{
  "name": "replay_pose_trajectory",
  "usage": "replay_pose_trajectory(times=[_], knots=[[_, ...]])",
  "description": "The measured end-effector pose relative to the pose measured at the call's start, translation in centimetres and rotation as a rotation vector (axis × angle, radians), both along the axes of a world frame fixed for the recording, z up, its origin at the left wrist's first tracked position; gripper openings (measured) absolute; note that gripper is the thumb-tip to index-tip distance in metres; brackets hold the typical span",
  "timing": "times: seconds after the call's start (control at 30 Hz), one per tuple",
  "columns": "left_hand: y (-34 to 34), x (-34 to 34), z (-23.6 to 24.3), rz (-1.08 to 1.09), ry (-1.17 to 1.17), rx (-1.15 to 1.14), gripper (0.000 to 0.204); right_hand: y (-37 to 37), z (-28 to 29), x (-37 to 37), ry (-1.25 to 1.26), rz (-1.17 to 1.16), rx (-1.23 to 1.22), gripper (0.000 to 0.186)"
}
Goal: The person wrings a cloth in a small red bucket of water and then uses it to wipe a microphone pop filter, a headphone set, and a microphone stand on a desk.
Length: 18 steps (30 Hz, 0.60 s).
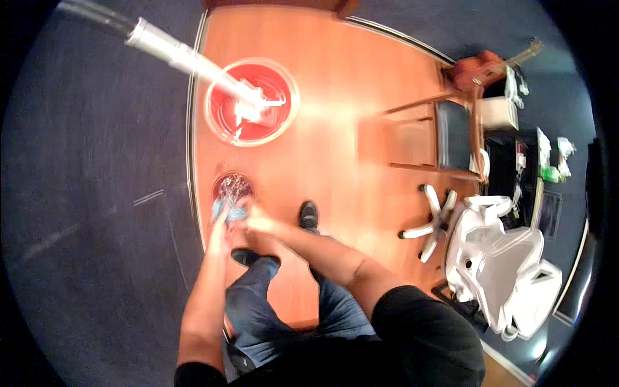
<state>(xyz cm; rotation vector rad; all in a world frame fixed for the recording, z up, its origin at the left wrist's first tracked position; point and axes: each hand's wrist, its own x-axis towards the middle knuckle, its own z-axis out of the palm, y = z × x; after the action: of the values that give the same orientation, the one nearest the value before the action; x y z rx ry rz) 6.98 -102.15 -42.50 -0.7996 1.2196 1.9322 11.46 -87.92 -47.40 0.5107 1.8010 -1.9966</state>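
A light blue cloth is bunched between my hands, low in front of me and a little left. My left hand closes on its left part. Around the right part are the fingers of my right hand, smeared by motion. Just beyond the cloth is a small dark reddish bowl on the floor, with bright specks that look like water over it. How far the cloth sits above the bowl I cannot tell.
A red tub stands farther ahead, with a white pole slanting over it. To the right are a wooden chair, a guitar and a white swivel chair. A dark wall runs along the left.
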Motion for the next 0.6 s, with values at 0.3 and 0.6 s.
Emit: replay_pose_trajectory(times=[0.3,0.6], knots=[[0.4,5.3,23.2,-0.143,0.181,0.036,0.065,2.8,26.2,6.8,-0.242,-0.569,-0.668,0.031],[2.8,4.4,37.3,-0.611,0.248,0.217,0.057,6.2,41.6,5.4,0.376,-0.593,0.022,0.027]])
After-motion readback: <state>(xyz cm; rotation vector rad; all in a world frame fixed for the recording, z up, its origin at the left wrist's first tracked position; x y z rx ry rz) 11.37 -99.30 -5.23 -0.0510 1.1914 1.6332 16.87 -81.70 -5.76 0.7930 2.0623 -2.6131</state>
